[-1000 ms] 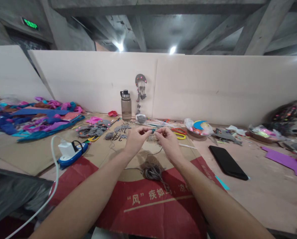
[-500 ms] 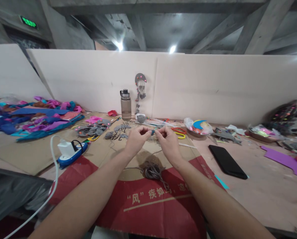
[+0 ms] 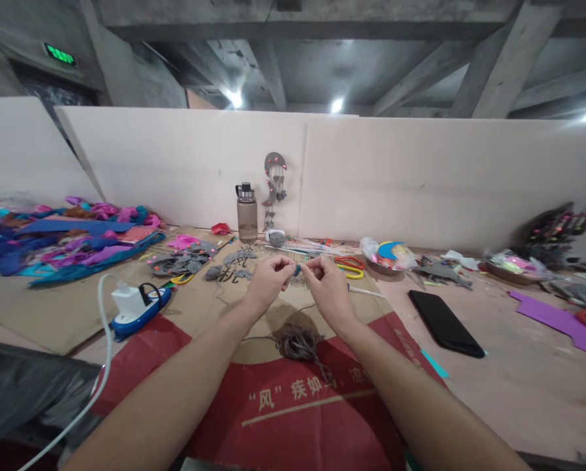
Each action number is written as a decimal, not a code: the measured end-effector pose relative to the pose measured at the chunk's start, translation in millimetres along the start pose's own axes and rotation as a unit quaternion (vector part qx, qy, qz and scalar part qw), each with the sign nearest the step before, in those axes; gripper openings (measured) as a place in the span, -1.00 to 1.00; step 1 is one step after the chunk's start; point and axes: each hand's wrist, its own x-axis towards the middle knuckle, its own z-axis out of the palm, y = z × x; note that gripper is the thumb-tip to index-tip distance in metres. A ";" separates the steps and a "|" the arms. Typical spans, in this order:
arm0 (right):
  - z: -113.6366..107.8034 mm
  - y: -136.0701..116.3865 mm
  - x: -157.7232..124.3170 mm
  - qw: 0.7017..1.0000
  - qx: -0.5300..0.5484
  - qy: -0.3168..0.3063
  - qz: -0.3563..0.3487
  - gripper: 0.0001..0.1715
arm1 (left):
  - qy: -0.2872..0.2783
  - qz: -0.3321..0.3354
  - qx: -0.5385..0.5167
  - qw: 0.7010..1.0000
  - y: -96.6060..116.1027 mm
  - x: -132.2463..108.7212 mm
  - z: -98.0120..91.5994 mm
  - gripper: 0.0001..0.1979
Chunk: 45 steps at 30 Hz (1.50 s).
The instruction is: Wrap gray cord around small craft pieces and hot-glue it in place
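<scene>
The yarn (image 3: 299, 343) is looking matt and fibrous, the cardboard (image 3: 293, 435) smooth and papery (the phone (image 3: 445, 323) is gleaming glossily).

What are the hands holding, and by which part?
A small teal piece is held between the left hand and the right hand; it's too small to tell by which part.

The pinched piece (image 3: 297, 269) is teal, the yarn (image 3: 299, 342) grey, the cardboard (image 3: 317, 428) red-and-tan.

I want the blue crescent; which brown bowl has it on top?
The round brown bowl nearer the right hand. The farther-right brown bowl shows pink and yellow-green pieces instead.
</scene>
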 end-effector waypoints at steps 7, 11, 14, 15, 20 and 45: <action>0.8 3.3 2.5 0.997 0.058 -0.036 0.034 -0.73 | -0.035 -0.034 -0.061 0.997 -7.7 2.5 -0.1 -0.78; -3.6 3.9 4.6 0.994 0.083 -0.025 0.067 -0.75 | -0.076 -0.047 -0.055 0.995 -3.7 3.3 -1.0 -0.71; -7.4 7.3 5.4 0.994 0.078 -0.023 0.068 -0.78 | -0.095 -0.057 -0.060 0.992 -1.5 5.4 -3.2 -0.69; -8.5 8.6 5.4 0.995 0.069 -0.022 0.065 -0.79 | -0.090 -0.060 -0.067 0.992 -1.1 6.2 -3.9 -0.68; -11.3 10.6 3.3 0.999 0.016 -0.021 0.031 -0.82 | -0.054 -0.046 -0.040 0.997 1.1 6.9 -6.4 -0.66; -12.8 7.0 -6.6 0.995 -0.070 -0.041 -0.061 -0.86 | -0.093 -0.051 0.002 0.994 4.9 3.7 -4.7 -0.74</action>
